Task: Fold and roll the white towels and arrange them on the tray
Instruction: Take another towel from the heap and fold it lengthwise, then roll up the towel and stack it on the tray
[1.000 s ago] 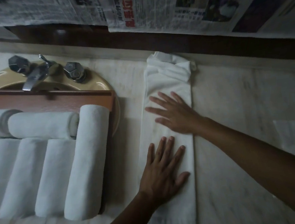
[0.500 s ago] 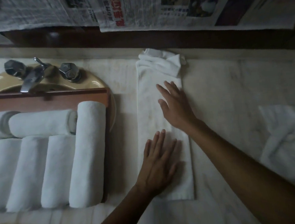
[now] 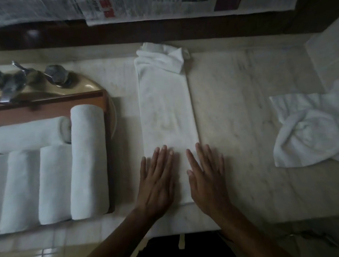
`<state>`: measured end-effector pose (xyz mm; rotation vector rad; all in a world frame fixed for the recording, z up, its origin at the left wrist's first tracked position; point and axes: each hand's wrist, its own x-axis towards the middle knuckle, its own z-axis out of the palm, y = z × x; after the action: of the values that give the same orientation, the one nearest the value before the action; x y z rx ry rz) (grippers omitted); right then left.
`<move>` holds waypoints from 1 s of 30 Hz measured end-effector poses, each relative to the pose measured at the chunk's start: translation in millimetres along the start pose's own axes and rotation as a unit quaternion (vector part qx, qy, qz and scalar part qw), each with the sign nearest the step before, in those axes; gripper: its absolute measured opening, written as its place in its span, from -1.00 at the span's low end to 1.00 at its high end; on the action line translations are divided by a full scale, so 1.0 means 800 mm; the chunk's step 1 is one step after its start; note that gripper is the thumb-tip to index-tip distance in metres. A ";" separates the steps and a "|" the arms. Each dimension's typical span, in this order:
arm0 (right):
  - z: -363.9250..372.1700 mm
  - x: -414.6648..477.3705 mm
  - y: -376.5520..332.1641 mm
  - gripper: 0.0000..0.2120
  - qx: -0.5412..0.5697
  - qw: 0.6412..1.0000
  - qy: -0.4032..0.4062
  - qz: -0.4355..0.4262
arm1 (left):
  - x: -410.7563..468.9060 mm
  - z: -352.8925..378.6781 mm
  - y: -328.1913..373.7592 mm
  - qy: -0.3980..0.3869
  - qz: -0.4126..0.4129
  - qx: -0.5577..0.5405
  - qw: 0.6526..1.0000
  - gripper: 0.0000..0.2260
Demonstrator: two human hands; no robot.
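Long folded white towel strip (image 3: 167,116) lying on pale marble worktop (image 3: 233,103), left hand (image 3: 156,182) and right hand (image 3: 207,180) pressed flat, fingers straight, on its near end, rolled white towels (image 3: 88,161) in brown wooden tray (image 3: 106,117) to the left

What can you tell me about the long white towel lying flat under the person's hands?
The folded towel is white, soft cloth, laid as a long narrow strip on the pale marble-like counter, running straight away from the person. Its side edges look straight and its surface smooth, but the far end is bunched into loose crumpled folds near the wall. The left hand and right hand rest flat, fingers straight, side by side on its near end.
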<state>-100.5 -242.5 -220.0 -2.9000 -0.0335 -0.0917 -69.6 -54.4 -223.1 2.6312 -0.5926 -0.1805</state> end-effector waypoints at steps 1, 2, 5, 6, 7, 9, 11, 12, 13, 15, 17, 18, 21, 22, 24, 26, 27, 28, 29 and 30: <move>0.004 -0.010 0.003 -0.48 -0.009 1.000 -0.001 -0.011 | -0.008 0.005 0.000 -0.006 -0.003 0.007 1.000 -0.44; 0.008 -0.013 0.010 -0.49 -0.015 1.000 0.000 -0.004 | -0.012 0.007 -0.005 -0.005 -0.018 0.002 1.000 -0.44; 0.011 -0.015 0.042 -0.50 -0.020 0.999 0.008 0.044 | -0.031 0.000 -0.023 0.029 -0.043 -0.027 0.998 -0.44; 0.009 -0.020 0.053 -0.50 -0.012 0.999 0.009 0.047 | -0.041 -0.006 -0.024 0.037 -0.047 -0.029 0.998 -0.44; 0.007 -0.025 0.063 -0.50 0.000 0.999 0.008 0.042 | -0.051 -0.011 -0.022 0.038 -0.049 -0.032 0.998 -0.43; 0.000 -0.036 0.074 -0.49 0.043 0.999 0.002 0.019 | -0.075 -0.018 -0.011 0.039 -0.042 -0.037 0.998 -0.42; -0.007 -0.044 0.065 -0.51 0.092 0.996 0.006 -0.022 | -0.098 -0.012 0.002 0.036 -0.021 -0.027 0.999 -0.42; -0.010 -0.051 0.056 -0.53 0.113 0.992 0.010 -0.056 | -0.108 -0.007 0.008 0.029 -0.014 -0.017 0.999 -0.43; -0.009 -0.061 0.046 -0.55 0.129 0.987 0.007 -0.096 | -0.117 0.001 0.009 0.020 -0.004 -0.004 1.000 -0.46; -0.003 -0.087 0.029 -0.53 0.128 0.977 -0.034 -0.167 | -0.132 0.018 0.005 0.002 0.018 0.013 1.000 -0.54; 0.003 -0.115 0.023 -0.42 0.088 0.975 -0.072 -0.190 | -0.143 0.028 0.001 -0.004 0.052 0.013 0.999 -0.61; 0.006 -0.125 0.025 -0.37 0.072 0.976 -0.078 -0.191 | -0.146 0.029 0.001 -0.003 0.075 0.012 0.997 -0.64; 0.005 -0.135 0.033 -0.41 0.076 0.973 -0.063 -0.206 | -0.152 0.009 0.012 0.031 0.136 0.012 0.990 -0.79; 0.003 -0.138 0.035 -0.44 0.080 0.972 -0.054 -0.216 | -0.154 -0.001 0.017 0.037 0.143 0.009 0.989 -0.80; 0.000 -0.142 0.041 -0.49 0.076 0.968 -0.046 -0.236 | -0.160 -0.011 0.016 0.040 0.141 -0.001 0.989 -0.79; -0.001 -0.150 0.046 -0.55 0.073 0.967 -0.029 -0.244 | -0.169 -0.015 0.012 0.024 0.096 -0.023 0.995 -0.69; -0.002 -0.154 0.048 -0.59 0.080 0.967 -0.019 -0.240 | -0.173 -0.017 0.010 0.013 0.073 -0.029 0.997 -0.63; -0.003 -0.156 0.049 -0.62 0.088 0.969 -0.010 -0.233 | -0.175 -0.017 0.008 0.004 0.056 -0.028 0.998 -0.59; -0.005 -0.159 0.048 -0.64 0.091 0.969 -0.006 -0.228 | -0.177 -0.018 0.009 -0.001 0.049 -0.023 0.999 -0.57; -0.006 -0.160 0.047 -0.65 0.088 0.970 -0.005 -0.226 | -0.177 -0.018 0.008 -0.004 0.049 -0.016 0.999 -0.58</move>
<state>-227.2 -282.4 -232.6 -2.6598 -0.6675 -0.1436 -196.2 7.5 -202.9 2.5649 -0.7147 -0.1684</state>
